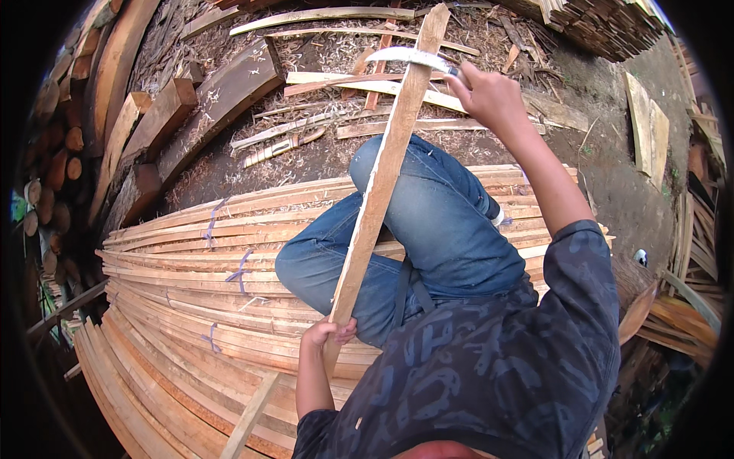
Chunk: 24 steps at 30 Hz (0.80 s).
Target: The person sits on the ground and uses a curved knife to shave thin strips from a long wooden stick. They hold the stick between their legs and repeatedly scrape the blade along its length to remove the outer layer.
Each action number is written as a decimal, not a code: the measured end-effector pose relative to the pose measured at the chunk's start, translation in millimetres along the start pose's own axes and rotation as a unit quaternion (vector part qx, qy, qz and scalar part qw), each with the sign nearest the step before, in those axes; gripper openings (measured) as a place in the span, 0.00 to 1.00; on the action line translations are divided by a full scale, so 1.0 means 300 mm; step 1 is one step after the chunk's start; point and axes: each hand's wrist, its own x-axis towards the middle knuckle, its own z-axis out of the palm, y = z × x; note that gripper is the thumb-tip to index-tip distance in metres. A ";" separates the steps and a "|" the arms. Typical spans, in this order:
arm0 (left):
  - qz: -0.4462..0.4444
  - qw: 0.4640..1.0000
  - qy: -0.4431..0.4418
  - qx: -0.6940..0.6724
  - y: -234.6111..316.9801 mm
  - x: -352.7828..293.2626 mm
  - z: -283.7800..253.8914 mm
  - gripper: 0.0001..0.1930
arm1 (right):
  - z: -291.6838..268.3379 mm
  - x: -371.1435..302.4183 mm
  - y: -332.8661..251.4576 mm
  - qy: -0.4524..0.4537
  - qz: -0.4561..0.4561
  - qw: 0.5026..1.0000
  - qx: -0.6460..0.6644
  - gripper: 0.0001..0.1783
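A long rough wooden slat (380, 186) slants across my lap from lower left to the far top, leaning over my jeans. My left hand (329, 333) is wrapped round its near end, by my hip. Farther out, my right hand (487, 93) grips a sickle (405, 56) by its handle, most of which the fingers cover. The curved silver blade lies across the slat near its far end, its tip past the left edge. Whether the blade's edge bites into the wood, I cannot tell.
Tied bundles of thin slats (191, 283) spread beneath and left of my legs. Thick beams (222, 107) lie at the far left, beside stacked logs (55, 176). Shavings and loose strips (290, 130) cover the ground ahead, near a sheathed knife (281, 147). A timber stack (604, 27) stands far right.
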 end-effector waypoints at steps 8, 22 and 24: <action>0.003 1.000 -0.004 0.001 -0.012 0.012 -0.022 0.11 | 0.012 -0.013 -0.015 0.041 -0.132 0.990 -0.027 0.22; -0.009 1.000 -0.009 -0.011 0.000 0.001 -0.026 0.11 | 0.147 -0.128 0.222 0.096 0.288 0.914 0.269 0.28; -0.012 1.000 -0.016 0.004 -0.001 -0.001 -0.027 0.14 | 0.173 -0.188 0.171 0.115 0.296 0.885 0.340 0.27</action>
